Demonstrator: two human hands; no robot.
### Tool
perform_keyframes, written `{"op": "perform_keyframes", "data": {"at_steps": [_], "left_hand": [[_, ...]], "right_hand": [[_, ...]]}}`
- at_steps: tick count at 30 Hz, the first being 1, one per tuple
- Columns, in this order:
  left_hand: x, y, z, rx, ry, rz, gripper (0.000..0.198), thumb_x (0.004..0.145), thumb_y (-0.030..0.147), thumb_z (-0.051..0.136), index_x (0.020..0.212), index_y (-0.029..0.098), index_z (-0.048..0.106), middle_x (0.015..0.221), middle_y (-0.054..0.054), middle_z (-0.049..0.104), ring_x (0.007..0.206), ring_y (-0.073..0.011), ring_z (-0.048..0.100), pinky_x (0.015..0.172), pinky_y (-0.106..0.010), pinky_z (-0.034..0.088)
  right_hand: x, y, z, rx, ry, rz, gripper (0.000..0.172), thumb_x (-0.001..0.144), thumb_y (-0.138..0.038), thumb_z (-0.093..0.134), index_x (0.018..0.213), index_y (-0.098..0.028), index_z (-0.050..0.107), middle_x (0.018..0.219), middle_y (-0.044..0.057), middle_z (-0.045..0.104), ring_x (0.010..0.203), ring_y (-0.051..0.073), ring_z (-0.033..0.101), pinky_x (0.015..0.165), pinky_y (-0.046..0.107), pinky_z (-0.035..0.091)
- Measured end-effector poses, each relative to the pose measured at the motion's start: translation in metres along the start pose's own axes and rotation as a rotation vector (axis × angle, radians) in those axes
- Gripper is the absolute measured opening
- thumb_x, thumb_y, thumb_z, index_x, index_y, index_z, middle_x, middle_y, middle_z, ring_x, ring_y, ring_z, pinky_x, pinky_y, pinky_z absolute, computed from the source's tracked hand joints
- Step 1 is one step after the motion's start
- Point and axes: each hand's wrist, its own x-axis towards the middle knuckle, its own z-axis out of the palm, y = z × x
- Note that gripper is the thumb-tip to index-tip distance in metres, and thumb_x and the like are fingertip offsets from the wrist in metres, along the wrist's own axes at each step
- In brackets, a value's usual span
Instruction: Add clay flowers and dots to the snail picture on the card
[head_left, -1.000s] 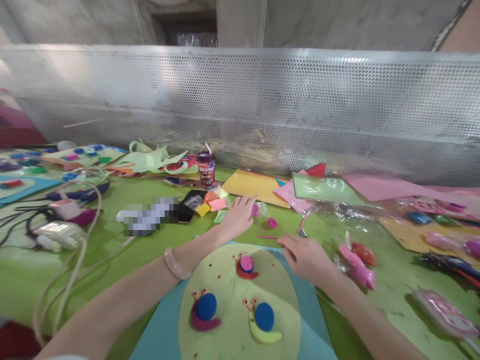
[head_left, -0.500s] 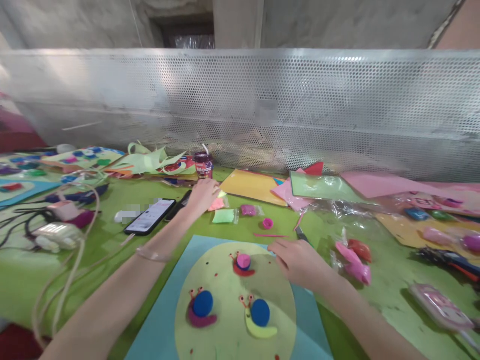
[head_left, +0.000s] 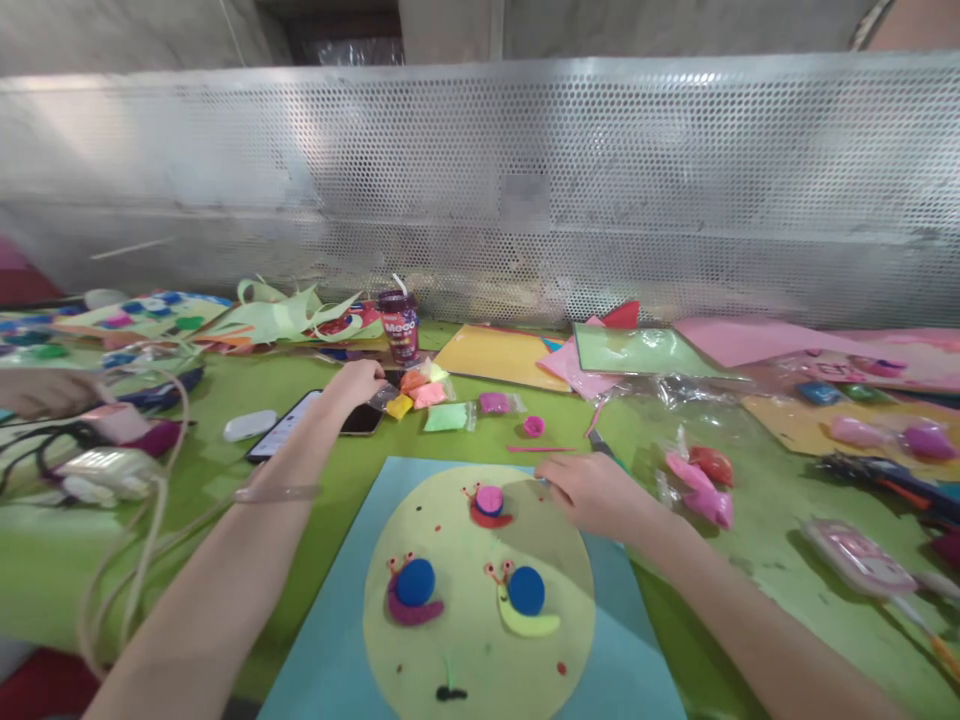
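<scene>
My left hand (head_left: 355, 383) reaches forward over a black phone (head_left: 311, 424) and its fingers curl at a small clear bag (head_left: 384, 396) beside several clay packets (head_left: 420, 390). My right hand (head_left: 589, 490) rests palm down, fingers loosely bent, on the right edge of a light green paper disc (head_left: 480, 640) lying on a blue sheet (head_left: 337, 650). On the disc sit clay snails: a pink-shelled one (head_left: 489, 503) close to my right hand and two blue-shelled ones (head_left: 414, 590) (head_left: 525, 598). A bangle circles my left wrist.
A perforated metal panel (head_left: 525, 190) walls the table's far side. A drink cup (head_left: 398, 325), coloured paper sheets (head_left: 502, 355), paper scraps (head_left: 289, 315), plastic bags and pink clay (head_left: 705, 495) lie around. Cables and a white device (head_left: 105, 470) lie left; another person's hand (head_left: 41, 392) shows at the left edge.
My left hand swept left from the pink clay by the disc to the phone and small bag. My right hand stayed by the disc's edge. The view tilted down slightly.
</scene>
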Motion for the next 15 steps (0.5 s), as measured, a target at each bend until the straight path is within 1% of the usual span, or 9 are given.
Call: {"op": "perform_keyframes", "data": {"at_steps": [2, 4, 6, 8, 10, 13, 15], "left_hand": [[-0.004, -0.002, -0.008, -0.076, -0.054, -0.036, 0.006, 0.062, 0.024, 0.063, 0.060, 0.018, 0.062, 0.065, -0.008, 0.066, 0.077, -0.0285, 0.063, 0.066, -0.032, 0.046], [-0.010, -0.002, -0.016, -0.171, -0.126, -0.073, 0.007, 0.061, 0.024, 0.064, 0.059, 0.017, 0.063, 0.055, -0.005, 0.062, 0.063, -0.0254, 0.062, 0.058, -0.032, 0.047], [-0.017, 0.000, -0.022, -0.283, -0.194, -0.099, 0.009, 0.061, 0.025, 0.065, 0.063, 0.016, 0.065, 0.052, -0.002, 0.060, 0.057, -0.0215, 0.060, 0.054, -0.029, 0.048], [-0.023, 0.002, -0.027, -0.402, -0.240, -0.110, 0.012, 0.061, 0.024, 0.065, 0.069, 0.015, 0.066, 0.057, -0.001, 0.063, 0.060, -0.0188, 0.061, 0.057, -0.027, 0.050], [-0.028, 0.004, -0.031, -0.519, -0.267, -0.113, 0.015, 0.064, 0.022, 0.065, 0.076, 0.014, 0.066, 0.067, -0.003, 0.067, 0.068, -0.0177, 0.063, 0.065, -0.027, 0.053], [-0.031, 0.004, -0.039, -0.680, -0.307, -0.087, 0.021, 0.069, 0.020, 0.062, 0.089, 0.013, 0.064, 0.082, -0.004, 0.069, 0.080, -0.0178, 0.064, 0.076, -0.029, 0.053], [-0.033, 0.006, -0.045, -0.761, -0.328, -0.055, 0.025, 0.071, 0.019, 0.062, 0.096, 0.014, 0.063, 0.088, -0.004, 0.069, 0.086, -0.0181, 0.064, 0.080, -0.030, 0.053]], "right_hand": [[0.000, 0.001, -0.001, -0.004, -0.001, 0.003, 0.022, 0.082, -0.009, 0.041, 0.085, -0.017, 0.062, 0.082, 0.003, 0.068, 0.069, 0.015, 0.060, 0.054, 0.025, 0.028], [0.000, 0.001, -0.002, -0.008, -0.005, 0.003, 0.024, 0.083, -0.009, 0.040, 0.087, -0.017, 0.063, 0.083, 0.004, 0.069, 0.070, 0.016, 0.060, 0.055, 0.025, 0.030], [0.001, 0.001, -0.003, -0.009, -0.015, 0.004, 0.024, 0.084, -0.010, 0.040, 0.088, -0.017, 0.063, 0.086, 0.005, 0.069, 0.073, 0.016, 0.061, 0.056, 0.025, 0.032], [0.001, 0.001, -0.004, -0.010, -0.027, 0.010, 0.024, 0.084, -0.011, 0.040, 0.089, -0.017, 0.063, 0.087, 0.005, 0.069, 0.074, 0.017, 0.062, 0.057, 0.025, 0.035], [0.001, 0.001, -0.004, -0.007, -0.027, 0.012, 0.024, 0.084, -0.011, 0.040, 0.088, -0.017, 0.063, 0.088, 0.005, 0.069, 0.076, 0.018, 0.062, 0.058, 0.025, 0.036], [0.001, 0.002, -0.003, -0.001, -0.025, 0.020, 0.026, 0.084, -0.009, 0.039, 0.088, -0.017, 0.063, 0.090, 0.006, 0.069, 0.077, 0.019, 0.063, 0.059, 0.026, 0.039], [0.001, 0.004, -0.001, 0.011, -0.007, 0.037, 0.028, 0.083, -0.008, 0.038, 0.091, -0.017, 0.063, 0.094, 0.007, 0.069, 0.076, 0.020, 0.064, 0.060, 0.028, 0.041]]}}
